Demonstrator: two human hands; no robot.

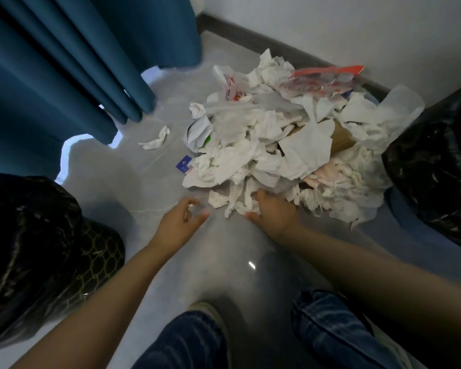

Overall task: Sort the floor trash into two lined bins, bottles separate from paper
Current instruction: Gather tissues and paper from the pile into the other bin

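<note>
Nearest, the left hand (pixel 183 218) is hovering just above the grey floor (pixel 149 182) with fingers loosely spread, holding nothing, while the right hand (pixel 273 213) is curling its fingers into the near edge of the paper pile (pixel 277 155), gripping crumpled tissue. Black-lined bins are standing at the left (pixel 24 249) and right (pixel 437 169), and beyond the pile a red-and-clear plastic wrapper (pixel 322 78) is lying near the wall (pixel 330 27).

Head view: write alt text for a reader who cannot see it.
Seen from above, a person's right hand reaches into the near edge of a pile of crumpled white paper on a grey floor, while the left hand hovers open beside it. Black-lined bins stand at the left and right, with a blue curtain behind.
</note>
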